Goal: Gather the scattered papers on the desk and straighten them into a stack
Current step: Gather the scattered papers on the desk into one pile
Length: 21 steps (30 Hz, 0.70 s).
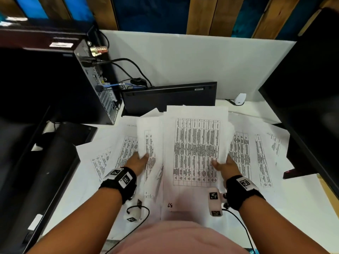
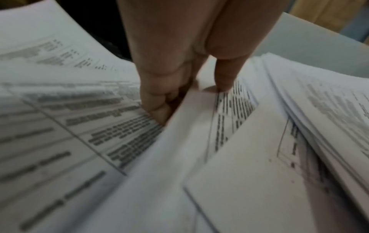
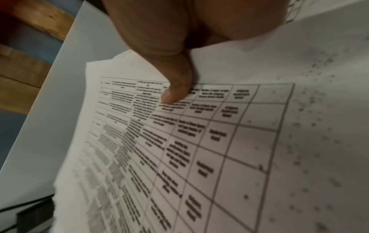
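Observation:
Printed sheets with tables lie fanned over the white desk (image 1: 77, 195). My right hand (image 1: 224, 165) grips the right edge of a thick central paper stack (image 1: 196, 153), lifted off the desk. In the right wrist view the thumb (image 3: 175, 91) presses on the top sheet (image 3: 199, 141) and the fingers are hidden beneath. My left hand (image 1: 141, 159) pinches a smaller bundle of sheets (image 1: 149, 143) just left of the stack, thumb (image 2: 223, 78) on top and fingers (image 2: 159, 107) under its edge. Loose papers remain on the left (image 1: 102, 158) and on the right (image 1: 260, 158).
A black computer tower (image 1: 95, 83) with cables stands at the back left. A black keyboard (image 1: 168, 98) leans behind the papers, and a white device (image 1: 240, 99) sits at the back right. A dark monitor (image 1: 311, 107) borders the right side. A white partition (image 1: 183, 57) closes the back.

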Available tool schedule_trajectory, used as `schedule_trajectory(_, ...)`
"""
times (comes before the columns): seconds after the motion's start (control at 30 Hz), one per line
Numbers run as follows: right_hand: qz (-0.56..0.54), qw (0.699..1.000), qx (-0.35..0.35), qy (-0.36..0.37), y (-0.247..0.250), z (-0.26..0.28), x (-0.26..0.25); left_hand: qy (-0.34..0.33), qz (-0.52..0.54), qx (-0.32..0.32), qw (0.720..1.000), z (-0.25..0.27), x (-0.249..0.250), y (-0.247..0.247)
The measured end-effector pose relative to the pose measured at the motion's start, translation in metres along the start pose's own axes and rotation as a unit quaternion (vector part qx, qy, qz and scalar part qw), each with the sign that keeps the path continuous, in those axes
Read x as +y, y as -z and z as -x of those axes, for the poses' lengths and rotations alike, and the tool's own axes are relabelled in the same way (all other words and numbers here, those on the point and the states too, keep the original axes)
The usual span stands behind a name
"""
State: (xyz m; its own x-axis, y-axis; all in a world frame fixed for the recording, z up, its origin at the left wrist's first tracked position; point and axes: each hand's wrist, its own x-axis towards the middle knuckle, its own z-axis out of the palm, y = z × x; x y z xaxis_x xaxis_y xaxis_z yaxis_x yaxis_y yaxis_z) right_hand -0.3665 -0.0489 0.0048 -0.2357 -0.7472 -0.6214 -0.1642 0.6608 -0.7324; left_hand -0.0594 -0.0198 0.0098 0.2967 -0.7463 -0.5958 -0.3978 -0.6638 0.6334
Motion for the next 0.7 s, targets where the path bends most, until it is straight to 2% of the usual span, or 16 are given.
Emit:
schedule_trajectory(0.03, -0.011, 1.0, -0.01, 0.004, 0.001, 0.002, -0.002, 0.003, 0.003, -0.018, 1.0, 0.003, 0.003, -0.001)
schedule_trajectory(0.13, -0.03, 0.999, -0.022, 0.005, 0.002, 0.004, -0.005, -0.04, 0.099, 0.014, 0.994, 0.003, 0.003, -0.011)
schedule_trajectory(0.23, -0.058, 0.996, -0.073, 0.007, -0.007, 0.01, -0.012, -0.032, 0.154, -0.002, 0.988, 0.018, 0.013, -0.021)
schedule_trajectory(0.3, -0.058, 0.994, -0.093, 0.01, -0.016, 0.012, -0.013, -0.018, 0.134, -0.041, 0.99, 0.024, 0.019, -0.028)
schedule_trajectory(0.37, 0.021, 0.995, -0.09, 0.025, -0.023, 0.012, -0.011, -0.002, 0.115, -0.054, 0.992, 0.028, 0.023, -0.03)
schedule_trajectory(0.43, 0.1, 0.993, -0.049, 0.035, -0.024, 0.011, -0.01, 0.009, 0.129, -0.072, 0.989, 0.026, 0.023, -0.029)
schedule_trajectory(0.5, 0.11, 0.993, -0.013, 0.029, -0.024, 0.014, -0.01, 0.014, 0.078, -0.11, 0.991, 0.023, 0.023, -0.031)
schedule_trajectory(0.57, 0.092, 0.995, -0.039, 0.02, -0.03, 0.021, -0.013, 0.024, -0.011, -0.169, 0.985, 0.025, 0.022, -0.032)
schedule_trajectory(0.63, 0.095, 0.993, -0.066, 0.039, -0.033, 0.025, -0.014, 0.021, -0.042, -0.211, 0.976, 0.027, 0.023, -0.032)
schedule_trajectory(0.7, 0.098, 0.993, -0.026, 0.056, -0.026, 0.02, -0.014, 0.009, -0.048, -0.218, 0.975, 0.026, 0.016, -0.03)
